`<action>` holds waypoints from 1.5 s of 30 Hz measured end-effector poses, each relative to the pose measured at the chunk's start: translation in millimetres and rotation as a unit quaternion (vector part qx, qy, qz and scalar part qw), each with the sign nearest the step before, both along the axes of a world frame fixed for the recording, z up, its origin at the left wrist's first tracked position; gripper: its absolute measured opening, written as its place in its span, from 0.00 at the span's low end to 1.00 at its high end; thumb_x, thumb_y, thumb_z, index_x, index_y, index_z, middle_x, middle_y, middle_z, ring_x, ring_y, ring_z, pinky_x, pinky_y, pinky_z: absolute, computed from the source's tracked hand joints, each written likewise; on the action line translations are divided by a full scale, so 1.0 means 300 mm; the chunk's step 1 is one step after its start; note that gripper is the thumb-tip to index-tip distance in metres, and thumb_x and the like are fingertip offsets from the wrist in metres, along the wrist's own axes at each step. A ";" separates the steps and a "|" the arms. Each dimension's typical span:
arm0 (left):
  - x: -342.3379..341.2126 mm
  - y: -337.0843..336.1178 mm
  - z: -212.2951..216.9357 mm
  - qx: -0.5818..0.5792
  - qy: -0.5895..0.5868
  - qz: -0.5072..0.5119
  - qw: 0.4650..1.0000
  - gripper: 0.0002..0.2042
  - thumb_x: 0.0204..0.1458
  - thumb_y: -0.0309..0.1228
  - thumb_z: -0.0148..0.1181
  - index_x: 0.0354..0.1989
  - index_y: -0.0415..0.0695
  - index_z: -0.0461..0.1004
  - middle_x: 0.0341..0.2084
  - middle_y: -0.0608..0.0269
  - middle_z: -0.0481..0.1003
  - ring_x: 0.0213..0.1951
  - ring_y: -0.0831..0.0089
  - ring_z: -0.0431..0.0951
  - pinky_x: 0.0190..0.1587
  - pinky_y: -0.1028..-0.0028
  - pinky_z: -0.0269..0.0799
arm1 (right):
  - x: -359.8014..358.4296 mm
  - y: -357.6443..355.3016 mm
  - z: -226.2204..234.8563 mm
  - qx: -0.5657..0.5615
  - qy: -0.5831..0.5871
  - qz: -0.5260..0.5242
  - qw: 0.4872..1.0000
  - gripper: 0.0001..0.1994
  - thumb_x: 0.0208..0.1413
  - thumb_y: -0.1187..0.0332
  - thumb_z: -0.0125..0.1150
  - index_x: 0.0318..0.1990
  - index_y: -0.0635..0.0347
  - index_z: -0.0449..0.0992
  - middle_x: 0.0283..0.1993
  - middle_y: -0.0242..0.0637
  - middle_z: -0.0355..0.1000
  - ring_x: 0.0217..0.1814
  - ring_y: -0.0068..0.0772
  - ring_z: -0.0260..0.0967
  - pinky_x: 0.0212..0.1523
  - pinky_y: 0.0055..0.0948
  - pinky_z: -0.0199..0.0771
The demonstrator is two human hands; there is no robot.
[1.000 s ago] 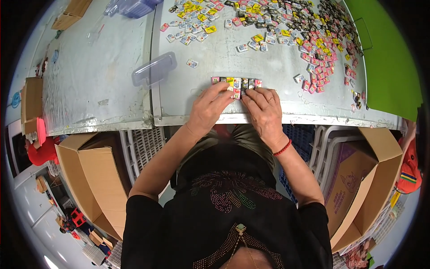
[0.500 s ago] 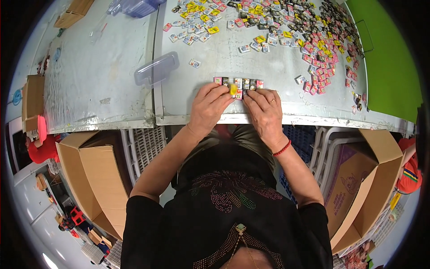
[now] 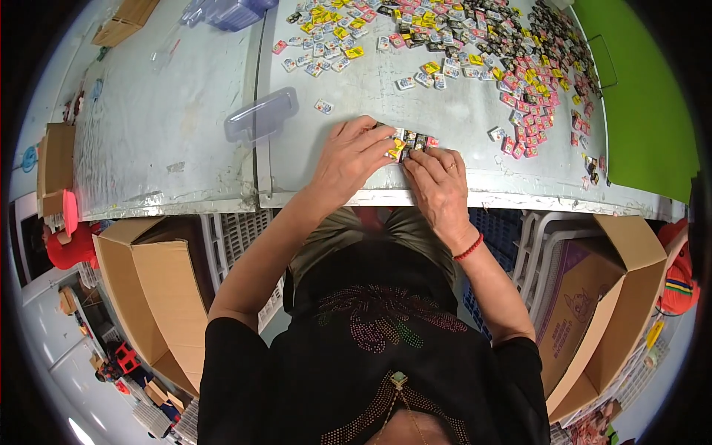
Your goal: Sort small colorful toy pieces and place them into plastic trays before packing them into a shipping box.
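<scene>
Pinching a short row of packets (image 3: 409, 142) at the table (image 3: 356, 194) edge: left hand (image 3: 348, 159) has crept rightward, right hand (image 3: 439, 182) closed in, fingertips narrow; row looks tighter.

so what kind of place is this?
Probably a small packing or sorting workshop. Hundreds of small colourful wrapped packets lie spread over a grey metal worktable, open brown cardboard cartons stand underneath, and both hands gather a short row of packets.

Two hands (image 3: 356, 159), two open cardboard boxes (image 3: 144, 289), one clear lid (image 3: 261, 116).
</scene>
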State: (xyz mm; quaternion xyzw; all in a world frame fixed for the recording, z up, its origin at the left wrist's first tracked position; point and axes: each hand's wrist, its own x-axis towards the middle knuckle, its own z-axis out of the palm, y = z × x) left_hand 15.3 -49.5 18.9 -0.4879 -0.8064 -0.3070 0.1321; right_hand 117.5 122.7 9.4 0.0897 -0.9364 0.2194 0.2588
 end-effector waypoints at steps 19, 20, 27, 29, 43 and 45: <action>0.012 0.026 0.046 0.033 -0.079 -0.039 0.996 0.15 0.41 0.28 0.69 0.40 0.41 0.76 0.40 0.62 0.76 0.49 0.62 0.73 0.51 0.65 0.70 | 0.029 0.010 0.082 -0.179 -0.046 -0.039 0.982 0.14 0.50 0.77 0.65 0.46 0.63 0.77 0.41 0.37 0.75 0.43 0.35 0.70 0.48 0.34 0.70; 0.023 0.031 0.061 0.044 -0.117 -0.039 0.991 0.16 0.41 0.28 0.70 0.40 0.41 0.76 0.40 0.62 0.76 0.48 0.60 0.74 0.51 0.65 0.70 | 0.038 0.008 0.095 -0.284 -0.107 -0.062 0.951 0.13 0.53 0.77 0.63 0.48 0.64 0.76 0.39 0.38 0.74 0.40 0.33 0.70 0.45 0.30 0.71; 0.052 0.097 0.045 0.080 -0.142 -0.076 0.984 0.21 0.40 0.32 0.70 0.45 0.43 0.75 0.48 0.59 0.74 0.53 0.57 0.71 0.54 0.62 0.69 | 0.046 0.053 0.085 -0.515 -0.280 -0.098 0.804 0.13 0.61 0.73 0.60 0.52 0.66 0.75 0.41 0.28 0.75 0.40 0.14 0.68 0.41 0.16 0.68; 0.009 0.112 0.055 -0.008 -0.052 -0.096 0.994 0.27 0.40 0.38 0.70 0.51 0.44 0.73 0.57 0.58 0.68 0.58 0.55 0.66 0.57 0.57 0.64 | 0.039 0.098 0.061 -0.521 -0.224 -0.137 0.812 0.12 0.62 0.73 0.59 0.51 0.66 0.75 0.38 0.28 0.75 0.38 0.15 0.68 0.40 0.16 0.69; -0.027 0.087 -0.058 -0.076 -0.044 -0.117 0.989 0.29 0.43 0.41 0.70 0.52 0.40 0.70 0.60 0.57 0.66 0.62 0.54 0.64 0.60 0.51 0.59 | -0.068 0.069 0.065 -0.334 -0.182 -0.188 0.905 0.09 0.55 0.73 0.64 0.42 0.64 0.78 0.33 0.34 0.77 0.30 0.19 0.72 0.34 0.21 0.72; -0.025 0.085 -0.061 -0.073 -0.048 -0.113 0.990 0.28 0.43 0.39 0.70 0.51 0.39 0.70 0.60 0.57 0.66 0.62 0.55 0.64 0.61 0.52 0.59 | -0.073 0.061 0.058 -0.262 -0.172 -0.173 0.934 0.07 0.54 0.73 0.64 0.40 0.64 0.78 0.33 0.36 0.78 0.30 0.25 0.74 0.34 0.23 0.73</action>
